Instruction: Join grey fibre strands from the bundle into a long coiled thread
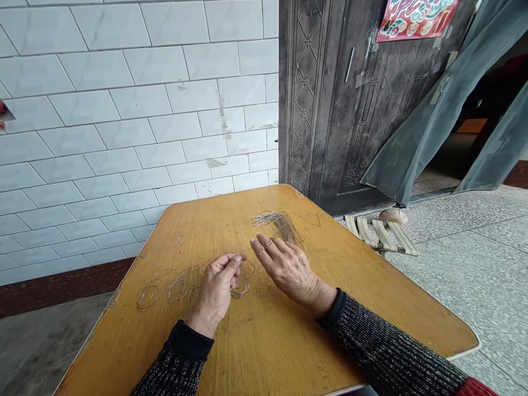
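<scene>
At far left on the wooden table (108,356), one thin wire coil (145,296), then a second coil (177,290) just beside, and more wire partly behind the left hand (218,286). Best to keep the left cuff clear of these strands.

In the left hand, thumb and forefinger pinched on a fine wire (246,250). Hold firm there, close to the tips, without kinking. Just below, another coil (241,290) near the tabletop (joined to the held length or not, no telling), so worth lifting clear of.

Further right, the right hand (290,269), apart from the left, back upward, fingers straight and close together beside the held wire's other visible end. Thumb hidden; cannot tell about any grip. Better to guide with light, even tension, keeping every bend smooth.

Beyond the right fingers, a loose bundle (284,224) of wires, fanned out on the table. Avoid brushing or dragging those ends. At far right, off the table, a low strapped stool (386,235).
</scene>
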{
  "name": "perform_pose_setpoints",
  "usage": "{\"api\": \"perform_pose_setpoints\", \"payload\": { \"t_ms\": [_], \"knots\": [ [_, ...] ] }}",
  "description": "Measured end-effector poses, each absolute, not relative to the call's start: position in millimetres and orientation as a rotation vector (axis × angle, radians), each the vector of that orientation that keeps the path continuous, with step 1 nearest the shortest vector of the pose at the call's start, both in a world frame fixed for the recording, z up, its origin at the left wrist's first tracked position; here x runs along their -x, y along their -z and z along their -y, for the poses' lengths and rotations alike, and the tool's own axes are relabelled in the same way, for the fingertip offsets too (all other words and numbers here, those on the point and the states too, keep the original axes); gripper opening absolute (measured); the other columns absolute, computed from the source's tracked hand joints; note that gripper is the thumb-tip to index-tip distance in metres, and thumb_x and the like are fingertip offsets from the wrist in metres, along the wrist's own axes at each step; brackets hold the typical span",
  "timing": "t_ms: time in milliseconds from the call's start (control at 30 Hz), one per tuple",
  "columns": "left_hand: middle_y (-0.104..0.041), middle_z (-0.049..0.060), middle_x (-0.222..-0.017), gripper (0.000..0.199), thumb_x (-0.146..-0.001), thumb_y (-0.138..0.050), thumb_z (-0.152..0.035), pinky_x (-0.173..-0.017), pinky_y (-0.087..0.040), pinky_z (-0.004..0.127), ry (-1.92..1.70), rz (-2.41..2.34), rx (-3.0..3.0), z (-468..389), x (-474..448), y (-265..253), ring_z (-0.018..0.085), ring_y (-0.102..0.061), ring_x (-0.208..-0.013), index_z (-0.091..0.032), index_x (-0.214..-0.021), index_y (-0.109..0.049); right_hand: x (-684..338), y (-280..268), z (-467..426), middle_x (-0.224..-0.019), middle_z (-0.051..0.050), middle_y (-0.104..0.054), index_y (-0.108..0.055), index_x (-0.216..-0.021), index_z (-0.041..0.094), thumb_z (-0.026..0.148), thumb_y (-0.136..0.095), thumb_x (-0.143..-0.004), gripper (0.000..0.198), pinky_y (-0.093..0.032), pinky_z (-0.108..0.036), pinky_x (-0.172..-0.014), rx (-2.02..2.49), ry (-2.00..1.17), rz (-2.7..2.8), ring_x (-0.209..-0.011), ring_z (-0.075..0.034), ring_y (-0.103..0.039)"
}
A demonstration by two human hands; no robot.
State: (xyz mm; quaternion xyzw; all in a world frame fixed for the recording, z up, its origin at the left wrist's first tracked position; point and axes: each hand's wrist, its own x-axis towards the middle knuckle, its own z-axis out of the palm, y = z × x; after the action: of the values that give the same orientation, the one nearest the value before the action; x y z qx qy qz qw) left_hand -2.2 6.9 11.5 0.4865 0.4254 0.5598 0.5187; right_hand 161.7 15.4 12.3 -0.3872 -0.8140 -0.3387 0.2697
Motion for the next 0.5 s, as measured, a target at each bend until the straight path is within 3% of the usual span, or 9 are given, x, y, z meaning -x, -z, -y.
{"api": "perform_pose_setpoints", "payload": {
  "t_ms": [267,500],
  "knots": [
    [-0.049,-0.003,-0.059,0.022,-0.065,-0.067,-0.034,-0.042,-0.022,0.018,-1.338,-0.951,-1.126,-2.3,-5.9,-8.9,0.003,-0.031,-0.045,-0.013,-0.066,-0.061,-165.7,-15.0,-16.9,-0.081,-0.006,-0.064,-0.054,-0.107,0.014,0.012,-0.045,-0.085,0.024,-0.032,-0.027,-0.053,1.149,0.875,2.17,-0.062,-0.014,-0.052],
    [-0.045,-0.005,-0.056,0.022,-0.065,-0.069,-0.034,-0.041,-0.022,0.016,-1.332,-0.886,-1.033,-1.5,-7.7,-8.9,0.002,-0.029,-0.042,-0.013,-0.069,-0.062,-163.4,-10.5,-19.9,-0.065,0.0,-0.061,-0.055,-0.102,0.015,0.012,-0.046,-0.085,0.019,-0.025,-0.027,-0.051,1.204,0.803,2.141,-0.053,-0.01,-0.051]
  ]
}}
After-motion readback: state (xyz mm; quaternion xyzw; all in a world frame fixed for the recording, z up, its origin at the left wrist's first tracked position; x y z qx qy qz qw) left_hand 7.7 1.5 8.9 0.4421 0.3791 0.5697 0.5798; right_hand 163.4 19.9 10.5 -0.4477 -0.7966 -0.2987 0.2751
